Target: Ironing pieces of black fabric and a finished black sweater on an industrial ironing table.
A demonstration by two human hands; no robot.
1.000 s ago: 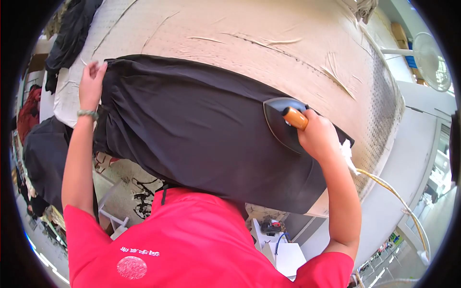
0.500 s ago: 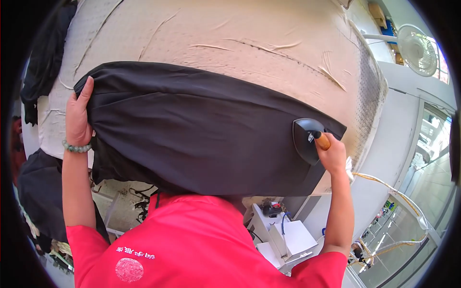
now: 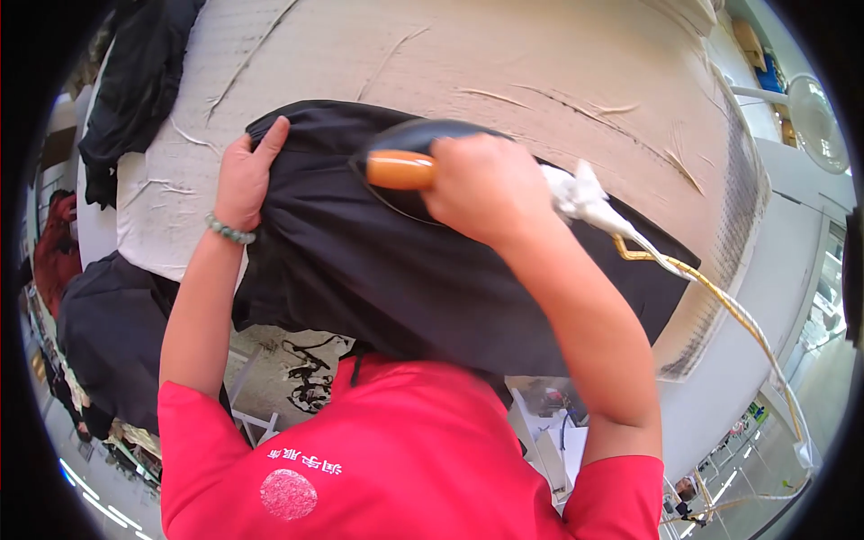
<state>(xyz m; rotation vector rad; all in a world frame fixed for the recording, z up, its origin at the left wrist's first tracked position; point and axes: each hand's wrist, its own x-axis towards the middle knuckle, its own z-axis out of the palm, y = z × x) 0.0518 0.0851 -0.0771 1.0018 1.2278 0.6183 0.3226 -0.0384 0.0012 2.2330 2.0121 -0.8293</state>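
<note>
A black garment [image 3: 450, 279], gathered at its left end, lies spread over the padded ironing table [image 3: 504, 54]. My left hand [image 3: 248, 180] pinches its gathered left edge, thumb on top and the other fingers partly hidden by cloth. My right hand [image 3: 490, 184] is wrapped round the orange wooden handle of a dark clothes iron [image 3: 432, 135], over the upper left part of the garment. The iron is blurred, and I cannot tell whether its sole touches the cloth. White wrapping and a cord [image 3: 666, 256] trail rightward from the iron.
More black clothing [image 3: 135, 90] hangs at the table's far left, and another dark piece [image 3: 117, 333] is draped lower left. A white fan [image 3: 814, 121] stands at the far right. White box-like equipment [image 3: 549, 441] sits below the table's near edge. The cord loops down at right.
My right hand has swept the iron leftward and slightly away from me, from the garment's right end toward its gathered end. My left hand still holds the edge. The whole view has shifted.
</note>
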